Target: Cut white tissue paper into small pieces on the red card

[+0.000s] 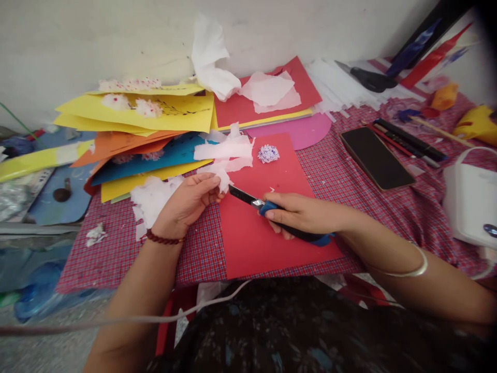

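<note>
My right hand [297, 213] is closed round the blue and black handle of a utility knife [298, 234]. Its dark blade points left, the tip close to a small piece of white tissue paper [224, 178] that my left hand [198, 192] pinches between thumb and fingers. Whether the blade touches the paper I cannot tell. Under the knife lies a red sheet of paper [256, 243], with a white and purple speckled tissue puff [268, 154] near its far end. Torn strips of white tissue [229, 150] overlap its far left edge, and more tissue [155, 199] lies behind my left wrist.
Coloured paper cards [135, 116] are stacked at the back left, beside a crumpled white tissue [212, 57]. To the right are a black phone [376, 157], pens [407, 142], scissors [367, 77] and a white device [471, 197]. A white cable [194, 309] crosses in front of me.
</note>
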The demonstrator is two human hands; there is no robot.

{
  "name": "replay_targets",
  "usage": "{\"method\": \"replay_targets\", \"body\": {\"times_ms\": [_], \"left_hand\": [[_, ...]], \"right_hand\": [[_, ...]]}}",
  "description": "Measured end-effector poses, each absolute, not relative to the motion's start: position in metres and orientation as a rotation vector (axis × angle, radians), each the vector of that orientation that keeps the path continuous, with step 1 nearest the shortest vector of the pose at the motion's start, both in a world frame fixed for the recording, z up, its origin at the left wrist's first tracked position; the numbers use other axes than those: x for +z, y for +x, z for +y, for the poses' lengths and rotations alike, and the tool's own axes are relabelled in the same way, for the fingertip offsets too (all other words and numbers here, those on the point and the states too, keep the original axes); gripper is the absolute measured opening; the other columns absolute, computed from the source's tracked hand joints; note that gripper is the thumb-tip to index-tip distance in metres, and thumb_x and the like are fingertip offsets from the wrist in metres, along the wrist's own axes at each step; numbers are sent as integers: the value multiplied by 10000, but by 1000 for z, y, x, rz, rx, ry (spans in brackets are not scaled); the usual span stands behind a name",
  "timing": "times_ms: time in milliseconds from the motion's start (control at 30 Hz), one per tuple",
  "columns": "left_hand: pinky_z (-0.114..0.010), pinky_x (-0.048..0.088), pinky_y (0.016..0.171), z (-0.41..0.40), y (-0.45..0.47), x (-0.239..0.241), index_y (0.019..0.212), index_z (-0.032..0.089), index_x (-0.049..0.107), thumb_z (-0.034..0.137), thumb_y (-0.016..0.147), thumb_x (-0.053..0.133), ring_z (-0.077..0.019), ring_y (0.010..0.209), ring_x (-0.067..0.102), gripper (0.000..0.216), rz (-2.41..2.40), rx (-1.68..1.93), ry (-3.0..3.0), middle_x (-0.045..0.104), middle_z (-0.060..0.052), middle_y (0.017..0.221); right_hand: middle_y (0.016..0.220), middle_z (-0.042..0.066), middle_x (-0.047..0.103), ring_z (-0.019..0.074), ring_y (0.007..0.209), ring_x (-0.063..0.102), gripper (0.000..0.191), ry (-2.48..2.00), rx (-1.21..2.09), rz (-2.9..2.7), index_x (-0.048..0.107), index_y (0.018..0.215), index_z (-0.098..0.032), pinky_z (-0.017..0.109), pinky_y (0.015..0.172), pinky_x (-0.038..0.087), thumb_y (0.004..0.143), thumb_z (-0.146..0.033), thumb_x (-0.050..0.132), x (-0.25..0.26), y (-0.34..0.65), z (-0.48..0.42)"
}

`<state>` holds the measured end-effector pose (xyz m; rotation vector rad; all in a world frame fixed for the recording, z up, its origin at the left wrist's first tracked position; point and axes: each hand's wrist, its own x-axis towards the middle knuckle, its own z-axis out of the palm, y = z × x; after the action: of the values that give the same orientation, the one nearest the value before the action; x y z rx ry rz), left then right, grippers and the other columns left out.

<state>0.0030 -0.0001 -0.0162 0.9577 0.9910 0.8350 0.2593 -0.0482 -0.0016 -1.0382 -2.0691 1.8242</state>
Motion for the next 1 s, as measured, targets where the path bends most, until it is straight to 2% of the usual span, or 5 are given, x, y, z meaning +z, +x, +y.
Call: {"method": "replay_targets", "body": {"times_ms": [167, 567, 767, 1000], "left_hand": [[-200, 462, 563, -2, 4, -18, 630, 163, 696, 241, 757, 732, -78, 533, 561, 153, 1012, 825, 1054, 642, 0, 579], [-222, 418, 599, -5, 4, -19, 618, 175, 721, 286, 733, 784, -81, 568, 533, 171, 1070, 780, 1185, 641, 6, 586], [-221, 413, 592, -5, 5, -24, 689, 185, 763, 290, 711, 800, -81, 572, 532, 113, 1072, 845, 1156, 663, 2, 613], [-237, 402, 595, -7, 9, -21, 586, 172, 705, 280, 706, 798, -89, 579, 516, 186, 1084, 819, 1228, 616, 3, 577]], "right_hand": [[760, -11, 578, 110, 593, 604, 225, -1027, 1852, -2032, 397, 885, -203, 263, 569, 510, 1035, -370, 398, -3, 260, -48], [769, -13, 575, 108, 590, 607, 262, -1036, 1891, -1945, 401, 909, -199, 262, 563, 524, 1032, -431, 401, -6, 260, -48], [763, -16, 574, 107, 595, 606, 278, -1019, 1895, -1945, 402, 901, -200, 265, 568, 517, 1030, -446, 406, -4, 260, -48], [761, -16, 571, 107, 601, 601, 305, -1026, 1921, -1895, 401, 898, -203, 264, 571, 515, 1022, -481, 419, -5, 259, -48]]}}
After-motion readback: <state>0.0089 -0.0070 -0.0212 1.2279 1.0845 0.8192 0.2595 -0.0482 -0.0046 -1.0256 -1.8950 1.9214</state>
